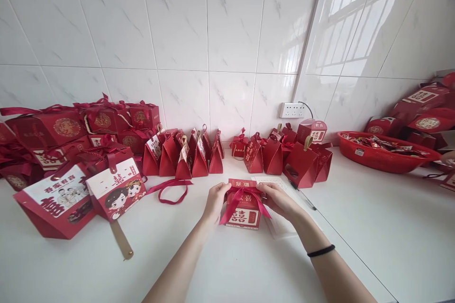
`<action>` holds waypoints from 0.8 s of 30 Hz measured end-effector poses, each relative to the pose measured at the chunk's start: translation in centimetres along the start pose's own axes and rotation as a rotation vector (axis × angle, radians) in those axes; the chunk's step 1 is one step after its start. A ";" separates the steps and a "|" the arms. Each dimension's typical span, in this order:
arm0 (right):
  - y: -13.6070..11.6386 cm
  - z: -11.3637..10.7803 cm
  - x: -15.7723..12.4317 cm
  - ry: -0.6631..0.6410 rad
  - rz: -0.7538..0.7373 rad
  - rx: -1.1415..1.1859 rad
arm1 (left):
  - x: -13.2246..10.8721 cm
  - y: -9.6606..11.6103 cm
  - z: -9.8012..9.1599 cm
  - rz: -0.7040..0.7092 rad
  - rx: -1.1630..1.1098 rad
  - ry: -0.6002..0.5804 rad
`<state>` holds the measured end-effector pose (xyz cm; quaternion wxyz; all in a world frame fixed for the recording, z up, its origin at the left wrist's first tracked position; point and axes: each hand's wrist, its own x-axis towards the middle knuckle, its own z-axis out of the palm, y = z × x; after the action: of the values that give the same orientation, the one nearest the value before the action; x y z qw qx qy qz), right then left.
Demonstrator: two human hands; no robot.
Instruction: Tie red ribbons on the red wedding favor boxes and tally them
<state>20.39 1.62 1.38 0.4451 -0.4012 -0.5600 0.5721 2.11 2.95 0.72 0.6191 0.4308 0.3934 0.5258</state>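
A small red gift box (242, 218) with a white double-happiness label stands on the white tabletop in front of me. Around its top runs a dark red ribbon (232, 206), tied in a bow with two tails hanging down the front. My left hand (216, 202) pinches the bow's left side at the box's upper corner. On the opposite side, my right hand (279, 200) has its fingers closed on the bow's right side. A black band circles my right wrist. Behind the right hand lie white paper sheets (284, 227) and a pen (303, 196).
A loose red ribbon (173, 194) and a gold strap (122, 241) lie left of the box. Red gift boxes (104, 120) are stacked at the left, with triangular boxes (209, 151) along the wall. At right sits a red basin (384, 163) of wrapped sweets; another person's hand (448, 157) shows beyond it.
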 end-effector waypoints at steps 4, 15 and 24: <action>0.0 -0.4 -0.1 -0.061 0.056 0.092 | 0.0 0.1 -0.3 -0.072 -0.032 -0.038; -0.9 -2.4 -0.8 -0.008 0.228 -0.101 | 0.3 1.3 -1.2 -0.316 -0.061 -0.033; -1.6 -1.6 -1.5 -0.178 0.184 -0.249 | 0.2 0.7 -1.1 -0.207 0.124 -0.001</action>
<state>22.43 0.65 2.83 0.2864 -0.4508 -0.6245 0.5699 0.91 3.35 1.04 0.6423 0.4256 0.4673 0.4335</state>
